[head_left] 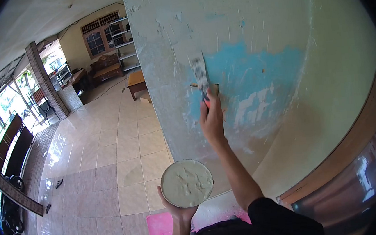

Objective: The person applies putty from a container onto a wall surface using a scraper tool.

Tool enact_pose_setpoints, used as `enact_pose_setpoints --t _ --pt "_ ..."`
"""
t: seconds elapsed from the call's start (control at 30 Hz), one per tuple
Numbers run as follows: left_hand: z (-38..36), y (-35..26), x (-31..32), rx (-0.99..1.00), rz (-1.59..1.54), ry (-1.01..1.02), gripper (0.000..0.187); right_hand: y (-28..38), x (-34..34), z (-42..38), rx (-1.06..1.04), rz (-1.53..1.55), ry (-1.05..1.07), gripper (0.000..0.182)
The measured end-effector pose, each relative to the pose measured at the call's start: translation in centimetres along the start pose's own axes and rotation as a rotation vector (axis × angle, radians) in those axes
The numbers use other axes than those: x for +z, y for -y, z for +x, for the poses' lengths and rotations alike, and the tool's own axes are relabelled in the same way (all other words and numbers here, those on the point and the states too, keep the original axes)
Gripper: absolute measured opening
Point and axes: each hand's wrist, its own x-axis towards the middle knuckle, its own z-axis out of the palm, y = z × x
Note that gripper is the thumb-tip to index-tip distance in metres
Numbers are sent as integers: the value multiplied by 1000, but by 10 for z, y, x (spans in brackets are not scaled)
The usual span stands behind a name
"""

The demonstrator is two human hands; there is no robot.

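Now, right hand (211,117): closed around the handle of a putty knife (200,76), arm stretched up toward the wall (252,29).
Putty knife: blade upright and laid against the wall at the left edge of the blue patch (256,72); blade face smeared grey.
Left hand (178,209): cupped under a round bowl (186,183), fingers wrapped to its rim, held low and close to the body.
Bowl: full of pale putty (186,181), surface level and rippled.
Wall: pale skim on top, blue paint and white scrapes in the middle, bare brownish area lower down.
Doing it well (a judgement): keep the blade tilted shallow, press evenly, draw in long overlapping strokes, and feather the edge where putty meets blue.
Bowl handling (a judgement): hold it level, near the blade, to catch drips.
Floor (110,161): glossy tiles, a pink mat (160,231) beneath the bowl.
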Motion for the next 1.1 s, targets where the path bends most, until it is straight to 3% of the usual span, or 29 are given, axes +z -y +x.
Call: enact_pose_setpoints --t 0.1,0.2,0.4,0.5,0.6,0.7,0.93,1.1 --pt "-2 0 -3 11 2 -15 80 -13 -9 -51 36 16 61 44" --pt "0 1 -3 11 11 -3 80 -6 -18 -43 12 41 18 45" --pt "-3 4 6 2 11 20 80 22 -7 48 -80 41 9 46" --pt "-3 2 2 5 15 16 80 13 -1 24 -106 -57 16 46" --pt "-1 2 -1 11 -1 -1 79 -6 -5 -43 6 -2 79 47" --pt "-2 2 -4 10 -1 -2 80 -9 -13 -59 38 17 96 48" --pt "-3 2 2 -12 -113 32 82 33 2 46 -140 20 29 48" --pt "-1 5 -3 26 1 7 80 11 9 -7 -39 -15 103 48"
